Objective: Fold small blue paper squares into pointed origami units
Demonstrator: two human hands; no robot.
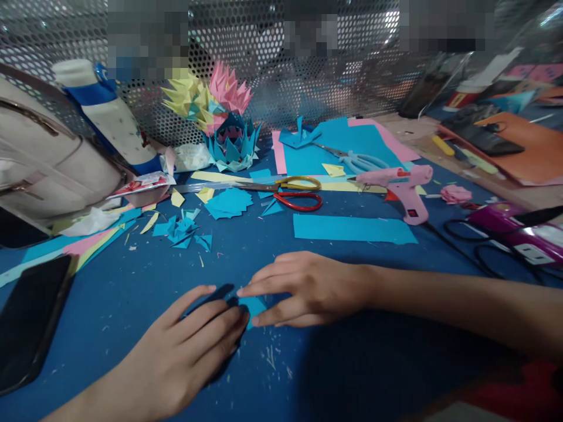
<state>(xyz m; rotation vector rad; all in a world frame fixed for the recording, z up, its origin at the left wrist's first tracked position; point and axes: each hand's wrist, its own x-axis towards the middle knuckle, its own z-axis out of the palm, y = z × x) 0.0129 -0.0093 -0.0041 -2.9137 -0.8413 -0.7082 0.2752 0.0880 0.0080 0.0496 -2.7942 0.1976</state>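
A small piece of blue paper (255,307) lies on the blue tabletop between my two hands, partly covered by fingers. My left hand (189,340) has its fingertips closed on the paper's left side, with one finger lifted away. From the right, my right hand (310,287) holds the same piece, its thumb and index finger at the right and upper edges. Beyond my hands lie a blue paper strip (352,228), a pile of folded blue paper pieces (179,230) and a stack of blue paper pieces (229,203).
Scissors (299,201), a pink glue gun (407,190) and light-blue-handled scissors (363,161) lie farther back. Folded paper flowers (231,88) stand near the perforated metal panel (347,88). A phone (33,322) lies at left; a purple power strip (519,231) at right.
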